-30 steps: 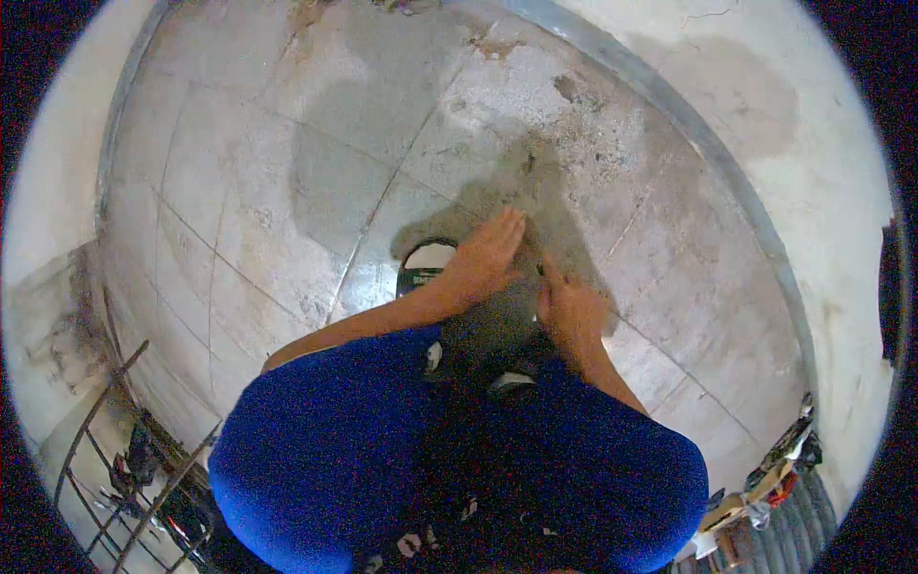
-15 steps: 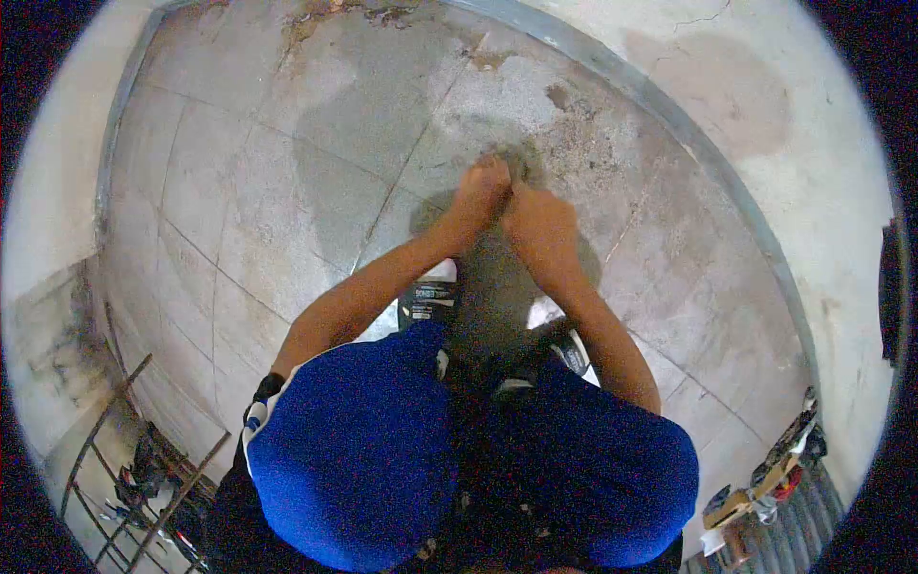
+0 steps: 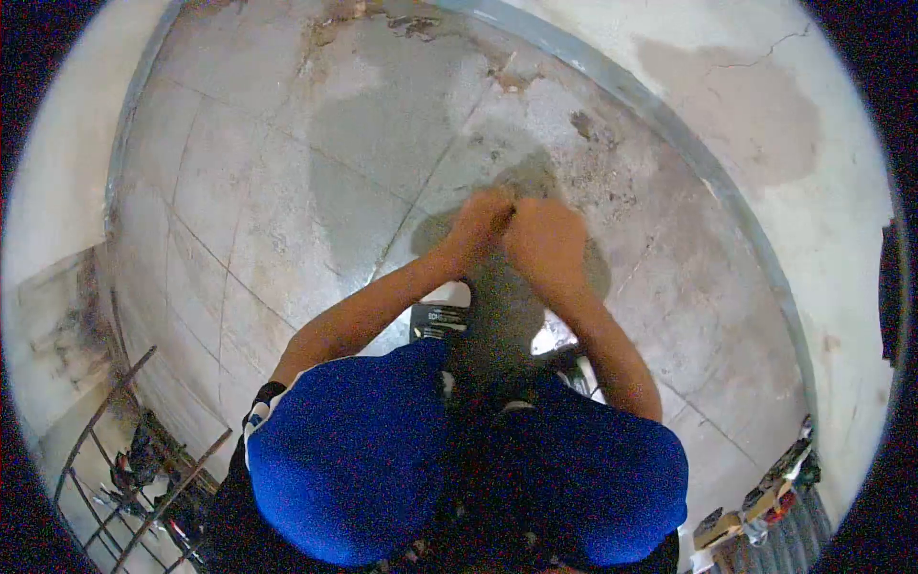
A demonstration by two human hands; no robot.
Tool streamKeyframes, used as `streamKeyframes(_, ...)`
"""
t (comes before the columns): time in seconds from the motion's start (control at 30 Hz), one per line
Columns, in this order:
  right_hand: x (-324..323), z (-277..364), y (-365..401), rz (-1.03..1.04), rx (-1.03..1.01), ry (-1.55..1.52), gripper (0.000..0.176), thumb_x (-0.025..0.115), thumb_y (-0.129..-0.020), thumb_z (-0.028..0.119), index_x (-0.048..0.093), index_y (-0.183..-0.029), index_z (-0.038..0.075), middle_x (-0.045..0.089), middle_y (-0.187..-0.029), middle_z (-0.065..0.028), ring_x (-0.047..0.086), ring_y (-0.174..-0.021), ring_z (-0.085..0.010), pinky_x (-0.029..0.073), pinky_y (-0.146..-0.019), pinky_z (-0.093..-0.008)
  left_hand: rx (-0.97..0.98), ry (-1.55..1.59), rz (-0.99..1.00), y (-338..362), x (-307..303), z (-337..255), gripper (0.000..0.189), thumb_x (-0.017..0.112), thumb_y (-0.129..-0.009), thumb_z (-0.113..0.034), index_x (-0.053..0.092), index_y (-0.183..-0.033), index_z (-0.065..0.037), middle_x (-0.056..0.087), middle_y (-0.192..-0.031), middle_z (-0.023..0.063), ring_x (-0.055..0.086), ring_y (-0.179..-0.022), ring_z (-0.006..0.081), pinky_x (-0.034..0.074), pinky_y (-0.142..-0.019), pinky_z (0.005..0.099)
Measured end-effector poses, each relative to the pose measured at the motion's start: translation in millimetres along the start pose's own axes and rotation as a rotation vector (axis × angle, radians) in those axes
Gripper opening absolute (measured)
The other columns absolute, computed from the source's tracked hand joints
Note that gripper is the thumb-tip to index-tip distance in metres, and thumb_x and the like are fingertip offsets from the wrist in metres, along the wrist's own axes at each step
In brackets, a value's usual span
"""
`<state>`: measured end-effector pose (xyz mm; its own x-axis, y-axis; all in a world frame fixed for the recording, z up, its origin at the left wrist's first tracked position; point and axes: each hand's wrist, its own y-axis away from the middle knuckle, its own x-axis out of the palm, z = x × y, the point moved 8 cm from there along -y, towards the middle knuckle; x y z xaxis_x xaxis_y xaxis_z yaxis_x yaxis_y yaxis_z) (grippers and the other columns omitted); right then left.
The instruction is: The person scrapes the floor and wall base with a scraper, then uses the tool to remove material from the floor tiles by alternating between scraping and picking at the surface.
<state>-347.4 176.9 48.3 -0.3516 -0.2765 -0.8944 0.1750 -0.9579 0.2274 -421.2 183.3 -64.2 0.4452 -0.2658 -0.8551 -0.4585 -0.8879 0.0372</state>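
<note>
My left hand [image 3: 483, 222] and my right hand [image 3: 547, 239] are held close together in front of my knees, over the floor [image 3: 382, 153]. The fingers of both are curled closed, and the thumb sides almost touch. Whatever they may hold is hidden or too small to make out. A rough, crumbled patch of floor [image 3: 598, 167] lies just beyond and to the right of them.
My knees in blue cloth [image 3: 354, 459] fill the lower middle, with a dark shoe [image 3: 440, 318] below my left wrist. A metal rack [image 3: 105, 469] stands at lower left. Assorted objects [image 3: 760, 507] lie at lower right. A pale wall [image 3: 765, 115] rises on the right.
Both hands have come slightly lower in view, nearer my knees, still together and closed. The floor has shifted a little down and right as the head camera moved.
</note>
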Motion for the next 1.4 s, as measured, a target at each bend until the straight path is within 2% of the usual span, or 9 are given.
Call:
streamKeyframes(0.13, -8, 11, -51, 0.004, -0.125, 0.038, 0.022, 0.059, -0.073, 0.023, 0.067, -0.071, 0.003, 0.065, -0.071, -0.0208, 0.065, -0.065, -0.0355, 0.052, -0.059, -0.0445, -0.166, 0.111, -0.077, -25, -35, 23, 0.018, 0.06, -0.076, -0.017, 0.062, -0.077, 0.0, 0.064, -0.075, 0.0198, 0.064, -0.073, 0.0361, 0.051, -0.064, 0.0454)
streamKeyframes(0.33, 34, 12, -37, -0.068, -0.1, -0.005, 0.021, 0.056, -0.08, 0.021, 0.067, -0.079, 0.004, 0.065, -0.07, -0.018, 0.066, -0.064, -0.033, 0.052, -0.057, -0.0437, 0.012, -0.261, -0.298, -25, -34, 28, 0.017, 0.062, -0.072, -0.016, 0.062, -0.072, 0.0, 0.062, -0.072, 0.0207, 0.064, -0.071, 0.0352, 0.051, -0.061, 0.0453)
streamKeyframes(0.4, 37, 9, -55, -0.149, -0.135, -0.024, 0.02, 0.057, -0.079, 0.021, 0.065, -0.077, 0.003, 0.063, -0.066, -0.0187, 0.063, -0.063, -0.0366, 0.051, -0.059, -0.0446, -0.054, -0.185, -0.143, -37, -47, 38, 0.015, 0.06, -0.073, -0.015, 0.062, -0.073, -0.001, 0.063, -0.073, 0.0202, 0.064, -0.072, 0.0355, 0.051, -0.06, 0.0451)
streamKeyframes(0.5, 27, -1, -64, -0.111, -0.111, -0.071, 0.021, 0.055, -0.082, 0.02, 0.066, -0.092, 0.004, 0.062, -0.069, -0.0186, 0.063, -0.065, -0.0362, 0.051, -0.06, -0.0445, -0.089, -0.196, -0.003, -58, -43, 45, 0.013, 0.057, -0.075, -0.014, 0.061, -0.077, -0.002, 0.063, -0.076, 0.0186, 0.064, -0.072, 0.0354, 0.051, -0.059, 0.0447)
streamKeyframes(0.67, -11, -30, 58, -0.072, 0.137, -0.161, 0.044, 0.057, -0.081, 0.021, 0.053, -0.124, 0.01, 0.062, -0.08, -0.021, 0.062, -0.069, -0.0363, 0.051, -0.062, -0.0446, -0.003, -0.127, 0.081, -19, 1, -37, 0.016, 0.055, -0.079, -0.016, 0.059, -0.089, -0.003, 0.062, -0.083, 0.0178, 0.063, -0.075, 0.0346, 0.052, -0.061, 0.0435)
streamKeyframes(1.0, 29, -80, 143, 0.091, 0.044, -0.008, 0.049, 0.058, -0.083, 0.022, 0.048, -0.13, 0.012, 0.059, -0.086, -0.0192, 0.059, -0.063, -0.0362, 0.049, -0.056, -0.0446, 0.131, -0.07, 0.29, 28, 51, -98, 0.032, 0.056, -0.081, -0.021, 0.056, -0.102, 0.004, 0.061, -0.098, 0.0193, 0.062, -0.092, 0.0325, 0.053, -0.074, 0.0423)
streamKeyframes(1.1, 25, -102, 157, 0.109, 0.074, -0.007, 0.048, 0.058, -0.084, 0.02, 0.048, -0.13, 0.013, 0.058, -0.084, -0.0179, 0.059, -0.062, -0.0349, 0.048, -0.054, -0.0441, 0.106, 0.01, 0.252, 31, 43, -109, 0.039, 0.056, -0.081, -0.022, 0.055, -0.109, 0.006, 0.06, -0.105, 0.0222, 0.06, -0.095, 0.0337, 0.052, -0.077, 0.0419)
streamKeyframes(1.3, 21, -121, 172, 0.002, 0.222, -0.065, 0.038, 0.055, -0.084, 0.019, 0.056, -0.122, 0.017, 0.059, -0.071, -0.0152, 0.06, -0.061, -0.0331, 0.048, -0.054, -0.0437, 0.465, -0.082, -0.028, 47, 61, -148, 0.041, 0.051, -0.083, -0.018, 0.051, -0.115, 0.009, 0.056, -0.114, 0.0263, 0.057, -0.103, 0.0373, 0.051, -0.081, 0.042)
streamKeyframes(1.4, 23, -121, 143, -0.058, 0.287, -0.014, 0.032, 0.054, -0.084, 0.022, 0.061, -0.115, 0.017, 0.06, -0.068, -0.0158, 0.061, -0.061, -0.0329, 0.048, -0.055, -0.0434, 0.393, -0.222, -0.095, 26, 106, -134, 0.041, 0.05, -0.083, -0.015, 0.05, -0.117, 0.009, 0.054, -0.117, 0.0277, 0.058, -0.104, 0.0369, 0.051, -0.082, 0.0424)
